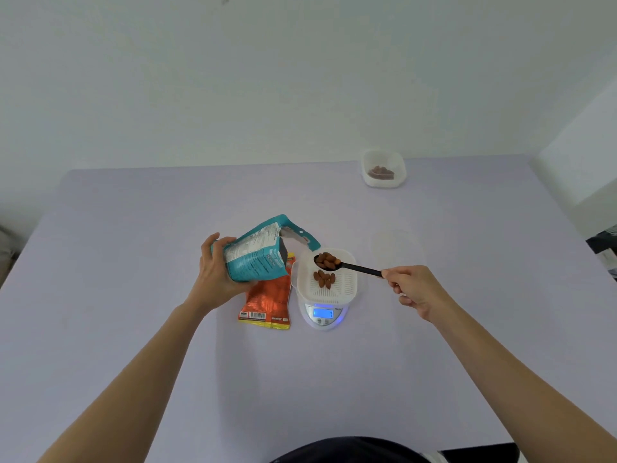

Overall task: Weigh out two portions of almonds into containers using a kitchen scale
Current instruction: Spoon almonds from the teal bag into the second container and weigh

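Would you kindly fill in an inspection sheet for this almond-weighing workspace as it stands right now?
Surface: lilac table, no spills seen.
Job's things: white container on lit scale, few almonds inside; far container holds almonds; clear lid lies right of the scale.
Clutter: orange packet flat beside scale.
Grips: left hand holds tilted teal bag; right hand holds black spoon, loaded, over container.
Cables: nothing seen.
Surroundings: plain white wall; dark objects at the right edge, unclear.
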